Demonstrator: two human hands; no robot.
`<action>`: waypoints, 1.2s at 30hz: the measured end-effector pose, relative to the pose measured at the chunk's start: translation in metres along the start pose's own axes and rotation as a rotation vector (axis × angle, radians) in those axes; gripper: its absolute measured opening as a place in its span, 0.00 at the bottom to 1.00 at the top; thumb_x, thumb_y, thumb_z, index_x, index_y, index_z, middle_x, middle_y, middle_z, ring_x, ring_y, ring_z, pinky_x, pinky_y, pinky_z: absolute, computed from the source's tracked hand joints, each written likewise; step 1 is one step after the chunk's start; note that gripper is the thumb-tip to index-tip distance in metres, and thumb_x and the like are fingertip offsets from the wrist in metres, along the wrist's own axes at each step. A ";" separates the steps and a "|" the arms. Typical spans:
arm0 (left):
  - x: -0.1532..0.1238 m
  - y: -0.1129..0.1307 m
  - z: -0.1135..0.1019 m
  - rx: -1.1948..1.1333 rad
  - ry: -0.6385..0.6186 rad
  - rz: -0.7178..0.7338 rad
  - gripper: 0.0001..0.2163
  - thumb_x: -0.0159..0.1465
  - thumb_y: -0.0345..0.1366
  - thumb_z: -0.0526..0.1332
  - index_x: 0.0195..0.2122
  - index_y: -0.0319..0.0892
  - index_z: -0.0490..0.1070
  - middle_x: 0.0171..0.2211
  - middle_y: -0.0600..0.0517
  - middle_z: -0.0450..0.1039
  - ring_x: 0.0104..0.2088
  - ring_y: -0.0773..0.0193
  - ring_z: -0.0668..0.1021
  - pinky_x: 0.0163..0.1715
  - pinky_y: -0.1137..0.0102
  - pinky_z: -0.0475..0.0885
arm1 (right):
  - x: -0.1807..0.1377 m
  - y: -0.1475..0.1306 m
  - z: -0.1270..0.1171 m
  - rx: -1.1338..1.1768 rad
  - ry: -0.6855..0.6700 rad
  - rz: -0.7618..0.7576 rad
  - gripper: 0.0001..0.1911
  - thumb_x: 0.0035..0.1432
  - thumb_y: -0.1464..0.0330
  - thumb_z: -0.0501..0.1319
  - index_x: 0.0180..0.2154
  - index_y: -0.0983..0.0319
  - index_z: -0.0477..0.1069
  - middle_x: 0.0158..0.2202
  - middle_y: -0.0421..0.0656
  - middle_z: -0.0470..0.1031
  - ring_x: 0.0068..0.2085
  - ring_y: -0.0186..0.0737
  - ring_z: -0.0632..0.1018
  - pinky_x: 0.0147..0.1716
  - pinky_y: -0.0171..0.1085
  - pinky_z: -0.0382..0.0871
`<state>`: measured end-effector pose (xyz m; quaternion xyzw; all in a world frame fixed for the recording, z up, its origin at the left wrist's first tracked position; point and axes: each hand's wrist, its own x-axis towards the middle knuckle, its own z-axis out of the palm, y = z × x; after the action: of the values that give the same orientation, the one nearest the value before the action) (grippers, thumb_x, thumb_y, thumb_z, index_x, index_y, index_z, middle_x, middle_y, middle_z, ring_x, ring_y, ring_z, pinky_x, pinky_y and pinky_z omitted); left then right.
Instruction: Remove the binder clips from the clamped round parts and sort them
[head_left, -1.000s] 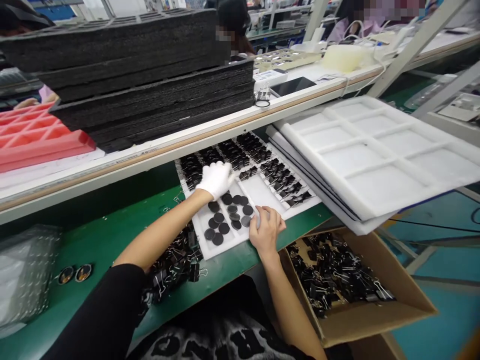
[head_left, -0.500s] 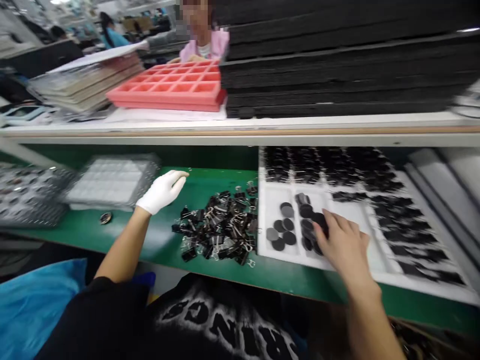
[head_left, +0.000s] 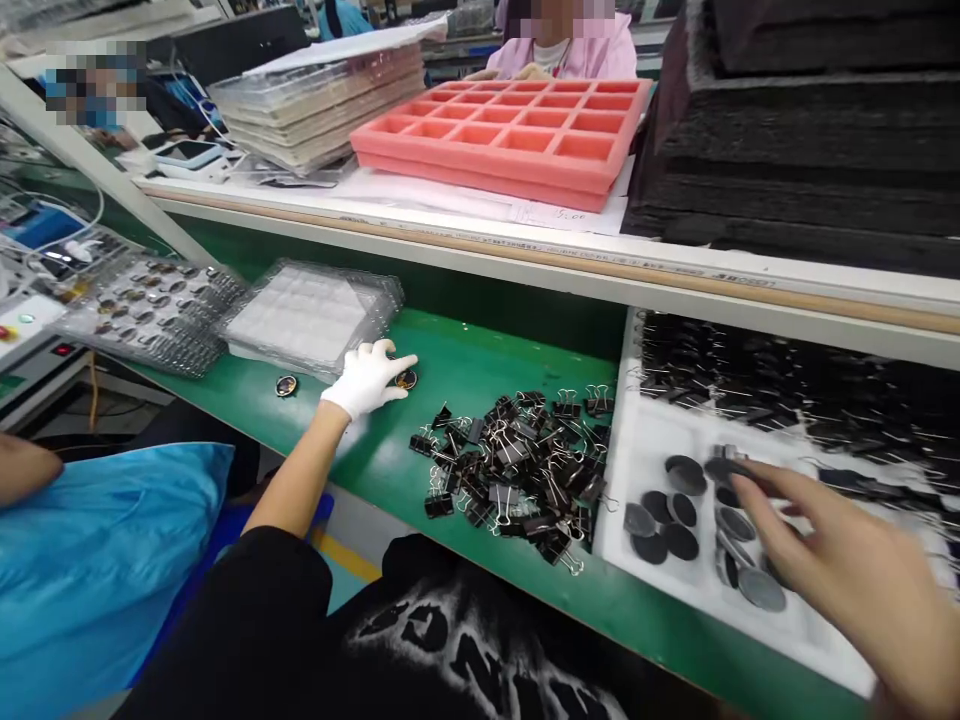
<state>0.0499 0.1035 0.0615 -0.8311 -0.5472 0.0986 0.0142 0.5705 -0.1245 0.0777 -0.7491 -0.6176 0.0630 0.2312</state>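
Note:
My left hand [head_left: 365, 379], in a white glove, rests on the green bench with its fingers spread over a small round part [head_left: 406, 379]. A second round part [head_left: 286, 385] lies a little to its left. My bare right hand [head_left: 847, 572] hovers open over dark round discs [head_left: 680, 522] in a white foam tray [head_left: 645, 440]. A heap of black binder clips [head_left: 517, 470] lies between the two hands.
Clear plastic blister trays [head_left: 311, 315] and a tray of round parts [head_left: 146, 310] sit at the left. The shelf above carries pink trays [head_left: 517, 140] and stacked black foam [head_left: 795, 170]. A person in pink sits behind, and someone in blue [head_left: 90, 560] is at my left.
The view has swung left. My left hand left the tray, crossed the bench and came down on the small round part. My right hand stayed over the discs.

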 end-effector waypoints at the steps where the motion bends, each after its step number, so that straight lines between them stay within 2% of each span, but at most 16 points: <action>1: 0.008 0.001 -0.002 0.015 -0.021 0.041 0.27 0.66 0.52 0.67 0.66 0.57 0.72 0.64 0.38 0.66 0.60 0.34 0.69 0.56 0.45 0.65 | 0.006 -0.022 0.000 0.061 -0.031 -0.027 0.23 0.67 0.42 0.56 0.45 0.48 0.80 0.40 0.54 0.85 0.25 0.50 0.79 0.27 0.52 0.70; 3: 0.021 0.005 -0.005 0.020 -0.078 0.126 0.21 0.68 0.52 0.65 0.59 0.54 0.77 0.58 0.40 0.71 0.58 0.37 0.71 0.57 0.46 0.64 | 0.016 -0.062 0.004 0.207 -0.083 -0.089 0.22 0.69 0.45 0.57 0.46 0.50 0.81 0.42 0.50 0.85 0.33 0.50 0.83 0.28 0.47 0.74; 5: 0.028 0.012 -0.003 -0.006 -0.110 0.180 0.18 0.70 0.48 0.62 0.57 0.48 0.77 0.54 0.40 0.73 0.56 0.40 0.73 0.58 0.48 0.65 | 0.022 -0.090 0.012 0.354 -0.129 -0.132 0.19 0.70 0.49 0.59 0.47 0.53 0.81 0.41 0.47 0.84 0.36 0.47 0.83 0.31 0.43 0.76; 8: 0.028 0.018 0.006 -0.115 -0.058 0.149 0.24 0.71 0.48 0.62 0.65 0.45 0.70 0.59 0.37 0.70 0.55 0.44 0.77 0.58 0.53 0.68 | 0.025 -0.114 0.022 0.504 -0.198 -0.157 0.16 0.72 0.53 0.60 0.48 0.55 0.80 0.39 0.45 0.84 0.37 0.45 0.83 0.33 0.41 0.77; 10: 0.025 0.015 0.013 -0.221 0.004 0.104 0.32 0.69 0.51 0.63 0.71 0.44 0.62 0.65 0.37 0.66 0.57 0.45 0.77 0.59 0.56 0.70 | 0.026 -0.120 0.026 0.538 -0.236 -0.171 0.15 0.72 0.55 0.60 0.48 0.55 0.80 0.39 0.44 0.84 0.38 0.44 0.83 0.33 0.40 0.76; 12: 0.023 0.008 0.016 -0.308 0.042 0.080 0.32 0.71 0.51 0.60 0.73 0.43 0.60 0.67 0.38 0.65 0.60 0.47 0.76 0.60 0.60 0.70 | 0.027 -0.123 0.027 0.555 -0.263 -0.185 0.14 0.72 0.55 0.61 0.47 0.55 0.81 0.39 0.44 0.84 0.37 0.44 0.84 0.34 0.40 0.76; 14: 0.026 0.004 0.015 -0.336 0.028 0.087 0.26 0.74 0.47 0.54 0.69 0.43 0.66 0.65 0.42 0.69 0.60 0.51 0.76 0.61 0.62 0.70 | 0.028 -0.125 0.029 0.577 -0.292 -0.191 0.14 0.71 0.56 0.61 0.46 0.55 0.81 0.39 0.44 0.84 0.37 0.44 0.84 0.36 0.41 0.77; 16: 0.031 0.005 0.012 -0.291 -0.016 0.077 0.20 0.74 0.44 0.52 0.61 0.45 0.75 0.59 0.44 0.74 0.54 0.53 0.79 0.59 0.63 0.71 | 0.030 -0.127 0.032 0.605 -0.321 -0.176 0.15 0.70 0.55 0.62 0.46 0.56 0.81 0.39 0.44 0.85 0.37 0.45 0.84 0.39 0.43 0.78; 18: 0.036 0.012 0.008 -0.224 -0.042 0.053 0.17 0.74 0.44 0.53 0.51 0.45 0.80 0.53 0.44 0.77 0.50 0.52 0.81 0.55 0.62 0.73 | 0.033 -0.131 0.037 0.678 -0.350 -0.125 0.16 0.69 0.53 0.62 0.46 0.57 0.81 0.38 0.45 0.85 0.37 0.46 0.84 0.39 0.44 0.79; 20: 0.040 0.022 0.005 -0.154 0.010 0.024 0.16 0.74 0.43 0.53 0.47 0.43 0.80 0.51 0.42 0.78 0.51 0.47 0.80 0.54 0.58 0.73 | 0.036 -0.136 0.043 0.814 -0.375 -0.036 0.19 0.67 0.51 0.64 0.46 0.58 0.80 0.36 0.46 0.84 0.36 0.46 0.84 0.39 0.45 0.80; 23: 0.041 0.035 0.003 -0.158 0.189 -0.025 0.17 0.75 0.42 0.52 0.49 0.41 0.77 0.55 0.39 0.79 0.56 0.44 0.79 0.56 0.55 0.72 | 0.043 -0.143 0.052 1.033 -0.408 0.101 0.22 0.61 0.49 0.69 0.44 0.60 0.79 0.32 0.45 0.83 0.35 0.45 0.84 0.40 0.46 0.81; 26: 0.042 0.055 -0.002 -0.327 0.333 -0.119 0.16 0.77 0.43 0.50 0.52 0.42 0.74 0.54 0.41 0.81 0.52 0.50 0.83 0.54 0.59 0.74 | 0.049 -0.150 0.061 1.161 -0.433 0.169 0.21 0.56 0.50 0.72 0.41 0.60 0.79 0.31 0.43 0.82 0.33 0.42 0.83 0.40 0.46 0.81; 29: 0.043 0.090 -0.014 -0.570 0.418 -0.103 0.13 0.76 0.43 0.53 0.53 0.43 0.72 0.51 0.44 0.82 0.51 0.55 0.84 0.53 0.63 0.76 | 0.054 -0.161 0.073 1.227 -0.438 0.191 0.20 0.55 0.52 0.73 0.40 0.60 0.78 0.32 0.42 0.81 0.32 0.40 0.82 0.39 0.44 0.81; 32: 0.040 0.132 -0.032 -0.839 0.409 -0.011 0.15 0.74 0.42 0.57 0.59 0.45 0.70 0.49 0.48 0.84 0.48 0.61 0.85 0.52 0.66 0.77 | 0.059 -0.172 0.085 1.268 -0.425 0.187 0.22 0.54 0.53 0.74 0.43 0.60 0.77 0.35 0.42 0.80 0.33 0.39 0.83 0.37 0.43 0.82; 34: 0.036 0.156 -0.043 -0.953 0.366 0.050 0.17 0.73 0.43 0.59 0.60 0.45 0.70 0.45 0.50 0.84 0.43 0.62 0.85 0.47 0.68 0.78 | 0.062 -0.176 0.091 1.286 -0.372 0.185 0.23 0.54 0.54 0.75 0.43 0.60 0.74 0.35 0.40 0.78 0.33 0.39 0.84 0.37 0.42 0.82; 36: 0.031 0.172 -0.052 -1.012 0.352 0.110 0.17 0.74 0.44 0.58 0.59 0.45 0.72 0.45 0.51 0.84 0.42 0.63 0.85 0.46 0.68 0.78 | 0.064 -0.176 0.095 1.308 -0.292 0.191 0.24 0.53 0.52 0.76 0.42 0.59 0.71 0.35 0.38 0.76 0.33 0.38 0.84 0.38 0.42 0.83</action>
<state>0.2266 0.0669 0.0855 -0.7656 -0.4712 -0.3175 -0.3016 0.3913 -0.0154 0.0806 -0.4902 -0.4084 0.5443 0.5446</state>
